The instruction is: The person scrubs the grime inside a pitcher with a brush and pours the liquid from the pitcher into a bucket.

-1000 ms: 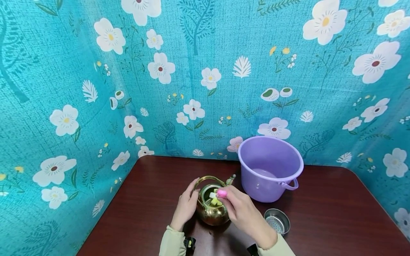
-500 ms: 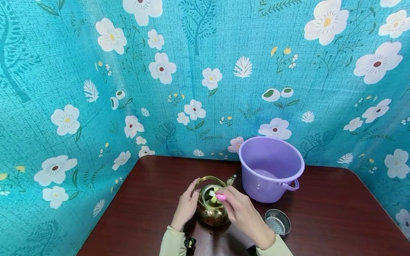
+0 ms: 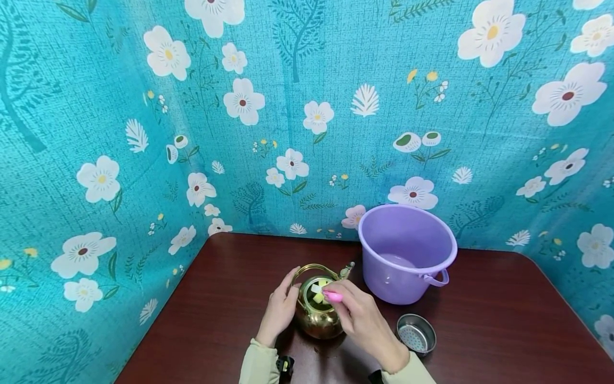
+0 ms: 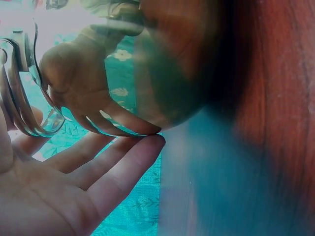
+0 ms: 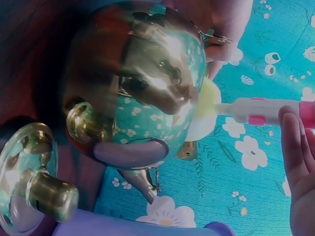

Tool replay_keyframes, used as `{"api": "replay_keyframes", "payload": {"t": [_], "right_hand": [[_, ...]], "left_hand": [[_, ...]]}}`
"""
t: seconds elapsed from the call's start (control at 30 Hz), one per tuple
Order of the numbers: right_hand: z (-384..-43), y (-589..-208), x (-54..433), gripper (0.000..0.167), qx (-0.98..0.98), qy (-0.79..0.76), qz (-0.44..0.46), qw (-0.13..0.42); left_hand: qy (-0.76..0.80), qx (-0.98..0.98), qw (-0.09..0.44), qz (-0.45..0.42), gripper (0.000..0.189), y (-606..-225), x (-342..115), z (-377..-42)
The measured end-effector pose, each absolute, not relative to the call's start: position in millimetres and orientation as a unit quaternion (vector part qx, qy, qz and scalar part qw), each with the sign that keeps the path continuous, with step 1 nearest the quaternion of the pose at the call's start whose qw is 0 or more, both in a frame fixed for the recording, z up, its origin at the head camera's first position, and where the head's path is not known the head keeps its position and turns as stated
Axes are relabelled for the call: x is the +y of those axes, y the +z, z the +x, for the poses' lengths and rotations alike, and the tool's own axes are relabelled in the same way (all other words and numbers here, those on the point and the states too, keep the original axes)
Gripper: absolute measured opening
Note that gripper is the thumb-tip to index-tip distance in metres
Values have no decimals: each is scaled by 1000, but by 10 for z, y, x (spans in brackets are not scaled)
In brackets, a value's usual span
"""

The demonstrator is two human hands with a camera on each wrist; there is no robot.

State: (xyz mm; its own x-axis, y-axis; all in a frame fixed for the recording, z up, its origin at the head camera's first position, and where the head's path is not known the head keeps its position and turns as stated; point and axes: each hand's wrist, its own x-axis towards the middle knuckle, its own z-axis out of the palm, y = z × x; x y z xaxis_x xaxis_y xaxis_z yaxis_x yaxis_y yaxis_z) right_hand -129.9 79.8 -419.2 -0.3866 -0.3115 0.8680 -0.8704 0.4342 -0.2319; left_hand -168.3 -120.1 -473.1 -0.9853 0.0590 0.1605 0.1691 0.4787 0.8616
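A shiny brass teapot (image 3: 318, 324) with an arched handle stands on the table, its top uncovered. My left hand (image 3: 280, 308) holds it on the left, thumb by the handle; in the left wrist view the fingers (image 4: 123, 169) lie along the round wall. In my right hand (image 3: 366, 320) is a sponge brush with a pink and white handle (image 5: 268, 109). The brush's yellow and white sponge head (image 3: 318, 292) sits in the teapot's mouth, its lower part hidden. A brass lid (image 5: 29, 177) with a knob lies beside the teapot in the right wrist view.
A purple bucket (image 3: 400, 282) stands behind and to the right of the teapot. Nearer me on the right is a small steel strainer (image 3: 416, 335) with a perforated bottom. The dark red table (image 3: 230, 288) meets a turquoise flowered cloth (image 3: 268, 160) at its back.
The pink handle end and the sponge have shifted and turned slightly in the teapot's mouth as my right hand works. My left hand and the teapot have stayed in place.
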Motion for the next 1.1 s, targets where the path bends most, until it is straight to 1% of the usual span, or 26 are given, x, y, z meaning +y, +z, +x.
{"api": "replay_keyframes", "payload": {"t": [0.13, 0.37, 0.43, 0.57, 0.63, 0.93, 1.1], "right_hand": [[-1310, -4217, 794, 21, -742, 371, 395, 396], [-1351, -4261, 786, 12, -714, 400, 404, 408], [-1352, -4271, 789, 15, -712, 412, 401, 402], [-1339, -4286, 800, 27, -717, 432, 388, 384], [-1335, -4293, 807, 31, -720, 440, 383, 375], [-1338, -4305, 821, 34, -721, 458, 376, 359], [-1332, -4271, 820, 31, -724, 461, 380, 345]], "left_hand": [[-511, -856, 51, -68, 48, -4735, -1203, -1682], [-510, -857, 41, -66, 48, -4734, -1207, -1677], [-510, -857, 39, -64, 48, -4732, -1206, -1674], [-505, -860, 44, -59, 47, -4732, -1200, -1672], [-504, -861, 48, -57, 47, -4731, -1196, -1671], [-499, -863, 54, -57, 47, -4730, -1181, -1672], [-499, -863, 59, -56, 46, -4728, -1174, -1673]]}}
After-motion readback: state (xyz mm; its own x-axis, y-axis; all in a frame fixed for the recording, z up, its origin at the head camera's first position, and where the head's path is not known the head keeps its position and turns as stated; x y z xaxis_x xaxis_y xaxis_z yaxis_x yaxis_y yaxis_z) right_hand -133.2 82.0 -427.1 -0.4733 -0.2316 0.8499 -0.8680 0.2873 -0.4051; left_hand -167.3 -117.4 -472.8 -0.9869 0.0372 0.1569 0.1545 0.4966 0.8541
